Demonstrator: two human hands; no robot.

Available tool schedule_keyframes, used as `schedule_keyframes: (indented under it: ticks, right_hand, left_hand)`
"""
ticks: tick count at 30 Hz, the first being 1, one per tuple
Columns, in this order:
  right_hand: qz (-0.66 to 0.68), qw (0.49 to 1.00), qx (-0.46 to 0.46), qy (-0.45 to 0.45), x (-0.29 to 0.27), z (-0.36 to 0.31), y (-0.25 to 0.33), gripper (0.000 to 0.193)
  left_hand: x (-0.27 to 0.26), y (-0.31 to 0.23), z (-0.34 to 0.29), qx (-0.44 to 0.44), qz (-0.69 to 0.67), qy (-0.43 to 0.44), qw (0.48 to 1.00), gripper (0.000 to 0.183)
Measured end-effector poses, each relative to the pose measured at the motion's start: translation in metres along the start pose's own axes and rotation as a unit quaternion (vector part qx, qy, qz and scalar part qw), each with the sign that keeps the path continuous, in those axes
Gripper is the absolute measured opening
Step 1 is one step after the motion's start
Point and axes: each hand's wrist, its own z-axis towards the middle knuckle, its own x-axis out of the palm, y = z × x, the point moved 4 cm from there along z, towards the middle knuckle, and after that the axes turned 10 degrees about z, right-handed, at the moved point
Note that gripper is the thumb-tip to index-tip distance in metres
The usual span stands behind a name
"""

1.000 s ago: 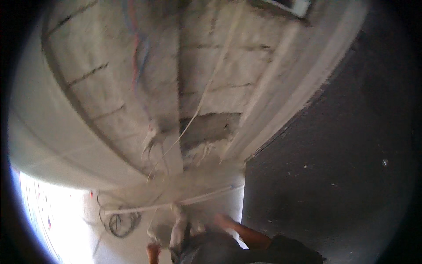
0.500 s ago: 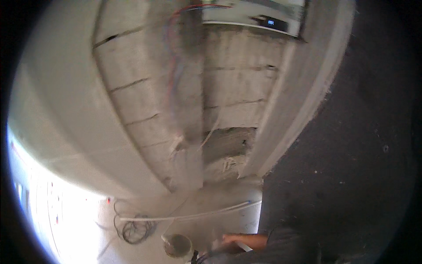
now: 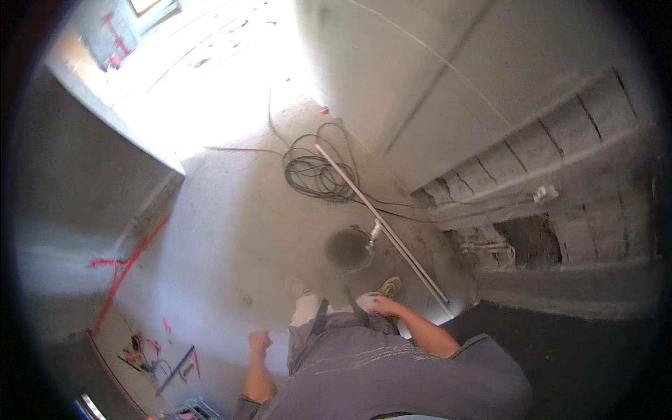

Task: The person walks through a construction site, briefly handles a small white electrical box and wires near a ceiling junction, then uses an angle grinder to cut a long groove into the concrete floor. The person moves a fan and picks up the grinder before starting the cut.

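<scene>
Standing on a dusty grey concrete floor [image 3: 231,259], with the bare left grip [image 3: 260,341] curled out to the side and the bare right grip [image 3: 381,306] low in front; cannot tell the exact openness or contents of either; facing a round grey bucket [image 3: 344,252], just beside long straight white pipes [image 3: 402,248] and near a loosely coiled black cable [image 3: 308,187].

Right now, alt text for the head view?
From above: a grey-shirted person, left hand out to one side, right hand in front, neither visibly holding anything. On the concrete floor ahead: a round bucket, long pale pipes, coiled dark cable.
</scene>
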Motion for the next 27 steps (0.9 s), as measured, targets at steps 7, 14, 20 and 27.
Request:
schedule_keyframes:
  ticks: [7, 14, 20, 27]
  right_hand:
    - [0.002, 0.987, 0.130, 0.094, -0.001, 0.119, 0.091, 0.067]
    - [0.134, 0.957, 0.240, -0.094, -0.068, 0.199, 0.131, 0.059]
    - [0.215, 0.935, 0.254, -0.123, -0.110, 0.308, 0.145, 0.058]
    - [0.170, 0.945, 0.271, -0.062, -0.204, 0.491, 0.174, 0.053]
  left_hand:
    - [-0.119, 0.025, -0.015, -0.197, -0.170, -0.090, 0.961, 0.025]
    - [-0.130, -0.011, 0.053, -0.233, -0.234, -0.063, 0.942, 0.015]
    - [-0.140, -0.128, 0.160, -0.110, -0.058, 0.059, 0.991, 0.017]
    - [-0.263, -0.273, 0.271, -0.120, -0.176, -0.054, 0.976, 0.017]
